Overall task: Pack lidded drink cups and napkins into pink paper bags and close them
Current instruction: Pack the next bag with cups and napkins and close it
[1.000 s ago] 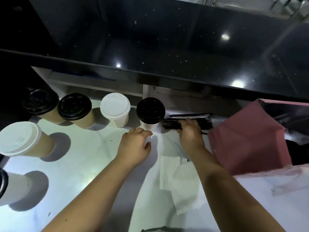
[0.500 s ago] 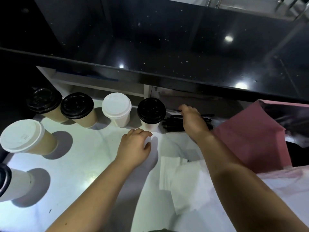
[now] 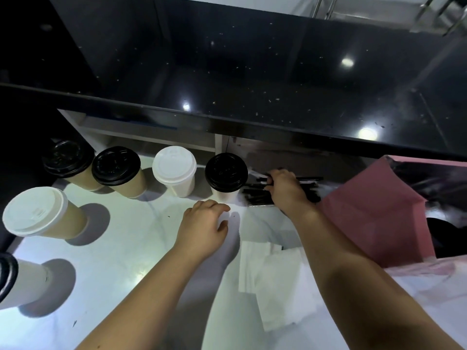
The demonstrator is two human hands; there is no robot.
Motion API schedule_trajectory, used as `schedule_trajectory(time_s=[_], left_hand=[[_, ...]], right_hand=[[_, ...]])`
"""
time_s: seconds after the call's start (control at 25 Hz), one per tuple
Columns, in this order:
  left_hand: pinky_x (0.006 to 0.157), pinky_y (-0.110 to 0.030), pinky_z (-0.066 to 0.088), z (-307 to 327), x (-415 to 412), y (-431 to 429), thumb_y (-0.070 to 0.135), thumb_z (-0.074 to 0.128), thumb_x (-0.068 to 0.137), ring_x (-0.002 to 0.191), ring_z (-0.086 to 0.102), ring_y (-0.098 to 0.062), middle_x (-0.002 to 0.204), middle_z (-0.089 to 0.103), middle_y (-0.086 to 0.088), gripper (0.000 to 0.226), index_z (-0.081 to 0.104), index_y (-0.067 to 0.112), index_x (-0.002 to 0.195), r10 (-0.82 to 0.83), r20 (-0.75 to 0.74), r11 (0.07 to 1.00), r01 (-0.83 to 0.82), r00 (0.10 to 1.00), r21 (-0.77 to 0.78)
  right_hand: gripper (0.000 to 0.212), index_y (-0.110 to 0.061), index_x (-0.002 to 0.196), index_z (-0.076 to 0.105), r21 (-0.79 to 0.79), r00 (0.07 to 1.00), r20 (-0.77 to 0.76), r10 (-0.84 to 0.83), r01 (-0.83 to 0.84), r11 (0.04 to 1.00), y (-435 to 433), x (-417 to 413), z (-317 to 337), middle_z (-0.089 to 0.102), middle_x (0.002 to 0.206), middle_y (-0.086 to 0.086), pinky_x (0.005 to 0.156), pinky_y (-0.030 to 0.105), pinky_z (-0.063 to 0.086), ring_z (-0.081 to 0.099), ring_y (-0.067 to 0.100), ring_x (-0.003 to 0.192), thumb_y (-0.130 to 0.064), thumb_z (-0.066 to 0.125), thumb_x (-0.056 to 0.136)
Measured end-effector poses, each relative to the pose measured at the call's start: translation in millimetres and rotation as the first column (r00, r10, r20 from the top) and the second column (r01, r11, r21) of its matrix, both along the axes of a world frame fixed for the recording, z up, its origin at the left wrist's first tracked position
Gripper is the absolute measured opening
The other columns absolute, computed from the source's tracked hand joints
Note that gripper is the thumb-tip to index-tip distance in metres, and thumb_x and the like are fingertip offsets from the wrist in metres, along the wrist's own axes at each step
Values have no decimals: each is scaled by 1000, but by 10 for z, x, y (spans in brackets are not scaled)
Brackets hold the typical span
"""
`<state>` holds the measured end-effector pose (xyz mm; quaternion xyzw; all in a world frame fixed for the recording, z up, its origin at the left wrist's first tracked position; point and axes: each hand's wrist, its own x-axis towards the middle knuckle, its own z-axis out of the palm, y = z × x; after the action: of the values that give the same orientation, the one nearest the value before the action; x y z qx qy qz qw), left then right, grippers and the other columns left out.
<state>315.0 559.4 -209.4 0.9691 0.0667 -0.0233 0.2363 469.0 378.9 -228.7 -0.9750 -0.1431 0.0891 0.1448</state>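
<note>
Several lidded cups stand on the white counter; the nearest is a white cup with a black lid, beside a white-lidded cup. White napkins lie between my forearms. An open pink paper bag stands at the right. My left hand rests on the counter just in front of the black-lidded cup, fingers loosely curled and holding nothing. My right hand lies on a pile of black straws behind the napkins, fingers curled around some of them.
More cups stand at the left: two brown ones with black lids, a white-lidded brown one, and one at the frame edge. A black raised counter overhangs the back. Another pink bag lies flat at the lower right.
My right hand reached farther back over the straw pile, then shifted slightly left and curled its fingers on the straws. My left hand has stayed in place.
</note>
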Motion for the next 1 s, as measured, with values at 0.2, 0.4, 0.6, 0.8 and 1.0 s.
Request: schedule_trajectory(time_s=[0.2,0.4,0.6,0.8,1.0], left_hand=[[90,-35,43,78,-3,-18,24,57,83,111,52,-21,117,63,5,38,64,27,120,1,34,1000,-2,999,16],[92,-34,42,215,-80,-52,27,57,86,114,51,-20,118,62,4,36,62,28,122,-5,67,1000,4,998,16],[89,-34,39,549,-208,-49,27,61,85,110,52,-22,114,62,4,34,63,28,119,-22,197,1000,18,980,23],[89,-36,35,1157,-60,-180,30,59,84,111,50,-22,116,61,8,35,61,31,119,-118,320,989,83,940,121],[96,-41,37,1819,175,-624,41,60,86,116,48,-21,123,58,7,42,56,33,127,-260,384,963,209,886,169]], right_hand=[[14,-12,101,65,75,994,105,-32,24,997,-45,-8,173,59,104,10,78,30,37,48,32,102,-16,65,88],[19,-14,108,67,168,990,126,67,-88,982,-61,-192,483,59,94,12,79,34,45,53,32,95,-14,52,95],[20,-14,112,63,303,967,221,127,-192,933,-28,-647,900,68,100,7,75,41,49,62,27,91,-17,53,95],[13,-23,106,61,513,969,224,106,-210,833,-135,-876,1629,69,92,-3,81,42,52,65,17,88,-18,55,95],[11,-15,94,55,762,943,324,78,-310,568,-672,-1039,2554,73,86,1,81,32,57,71,17,87,-4,53,94]])
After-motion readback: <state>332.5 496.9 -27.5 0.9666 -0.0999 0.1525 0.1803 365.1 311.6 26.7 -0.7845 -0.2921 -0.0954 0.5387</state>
